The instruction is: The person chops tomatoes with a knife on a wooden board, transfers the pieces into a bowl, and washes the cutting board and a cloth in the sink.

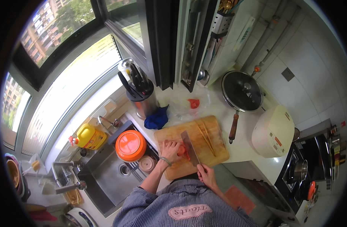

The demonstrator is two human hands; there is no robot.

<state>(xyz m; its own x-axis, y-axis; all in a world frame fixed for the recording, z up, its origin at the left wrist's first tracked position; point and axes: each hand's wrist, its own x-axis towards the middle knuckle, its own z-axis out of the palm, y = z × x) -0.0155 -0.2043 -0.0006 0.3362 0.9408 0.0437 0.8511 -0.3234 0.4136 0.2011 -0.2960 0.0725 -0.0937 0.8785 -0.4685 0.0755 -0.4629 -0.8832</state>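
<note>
My right hand [207, 175] grips the handle of a cleaver [191, 150], whose broad blade stands over the wooden cutting board [173, 136]. Just left of the blade, my left hand [171, 153] presses a red piece of food, perhaps a tomato [181, 150], with its fingers bent over it. Small red bits lie between that piece and the blade. To the right of the cleaver, a pair of wooden chopsticks [206, 136] rests across the board. My left fingers cover part of the red food.
Left of the board is a sink [105, 181] with an orange pot [130, 145] over its rack. A knife block [140, 99] and blue cloth [157, 117] stand beyond the board. A lidded pan [242, 91] and rice cooker [272, 132] occupy the right counter; an open window sash [162, 42] juts overhead.
</note>
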